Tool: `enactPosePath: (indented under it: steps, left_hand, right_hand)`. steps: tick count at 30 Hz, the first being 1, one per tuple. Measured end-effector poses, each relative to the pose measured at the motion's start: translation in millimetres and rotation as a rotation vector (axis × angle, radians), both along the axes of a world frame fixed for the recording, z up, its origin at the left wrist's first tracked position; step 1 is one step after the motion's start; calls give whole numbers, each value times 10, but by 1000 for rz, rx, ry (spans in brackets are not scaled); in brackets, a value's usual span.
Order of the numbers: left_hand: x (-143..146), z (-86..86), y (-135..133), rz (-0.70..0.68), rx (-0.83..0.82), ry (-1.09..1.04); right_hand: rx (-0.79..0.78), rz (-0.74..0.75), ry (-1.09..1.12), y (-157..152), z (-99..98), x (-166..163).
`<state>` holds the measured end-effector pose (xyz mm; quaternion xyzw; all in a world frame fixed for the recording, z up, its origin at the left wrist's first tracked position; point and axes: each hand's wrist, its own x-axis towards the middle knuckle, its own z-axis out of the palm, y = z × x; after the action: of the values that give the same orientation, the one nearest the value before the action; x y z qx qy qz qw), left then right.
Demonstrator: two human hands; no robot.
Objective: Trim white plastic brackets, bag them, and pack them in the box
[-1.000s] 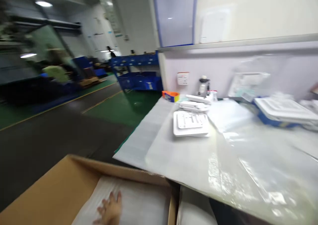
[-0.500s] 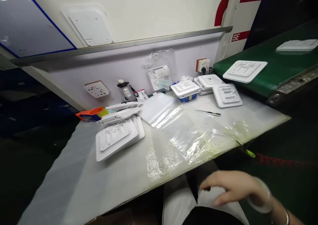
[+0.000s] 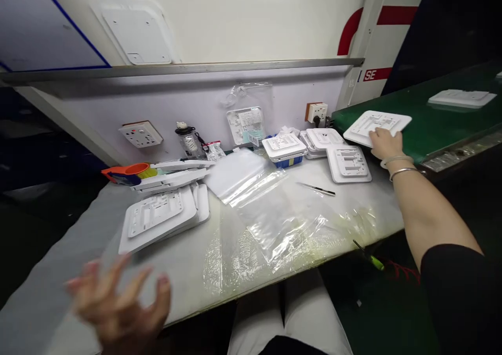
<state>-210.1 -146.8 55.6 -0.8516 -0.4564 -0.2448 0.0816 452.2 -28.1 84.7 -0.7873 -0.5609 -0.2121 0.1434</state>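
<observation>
- Behind the right hand (image 3: 386,141), a pale bangle (image 3: 397,159) and a silver bangle (image 3: 403,171) are worn.
- The right arm (image 3: 429,214) is covered in part by a black sleeve (image 3: 458,292).
- White trousers (image 3: 311,313) are worn.
- Black cloth (image 3: 290,347) is seen at the lap.

Glare on clear plastic (image 3: 270,211), motion blur over the left grip (image 3: 121,302), gloom at both sides.

Right arm (image 3: 425,208) outstretched, right hand (image 3: 386,145) palm down, left hand (image 3: 120,310) raised, blurred, fingers (image 3: 135,286) apparently spread
</observation>
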Motion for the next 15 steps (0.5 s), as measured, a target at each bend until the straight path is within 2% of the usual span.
enactPosePath:
  steps: [3, 6, 8, 10, 12, 15]
  left_hand:
    - [220, -33, 261, -17, 1, -100]
    - [409, -90, 441, -68, 0, -231]
    - [544, -135, 566, -132, -12, -334]
    - [707, -173, 734, -212, -108, -448]
    - [888, -209, 952, -280, -352, -628]
    - [1105, -301, 1306, -266, -828, -1047]
  right_hand:
    - [116, -1, -16, 47, 59, 8]
    - [241, 48, -39, 29, 183, -164]
    - [328, 93, -52, -36, 227, -425]
    - [393, 170, -69, -165, 158, -856]
    - [381, 323, -109, -356, -51, -1449]
    - [315, 916, -208, -677, -524, -2431]
